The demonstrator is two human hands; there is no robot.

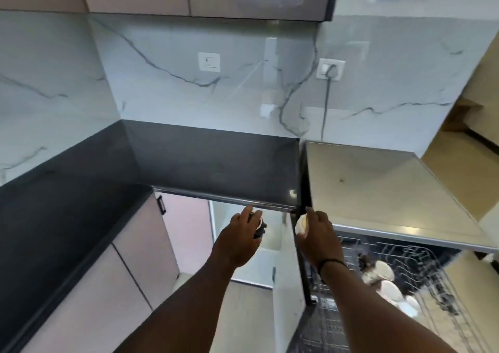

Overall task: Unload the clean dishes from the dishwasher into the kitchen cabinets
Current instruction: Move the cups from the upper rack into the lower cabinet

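holding items, both hands sit just below the front edge of the black counter (210,160). left hand (239,237): fingers curled round a dark cup (259,225) with a pale rim, cup at the fingertips, rim turned right; its long axis looks roughly level, though blur hides detail. right hand (317,235): fingers wrapped over a cream cup (302,225), cup on the hand's left side, open end turned left toward the dark cup. hands apart, cups near but not touching. open cabinet (243,260) under the counter, behind the left hand; its door (286,298) stands edge-on between the forearms. dishwasher (378,187) at right, rack (405,285) pulled out, white dishes (388,289) blurred in it. cord (325,104) hangs from a wall socket (330,69).
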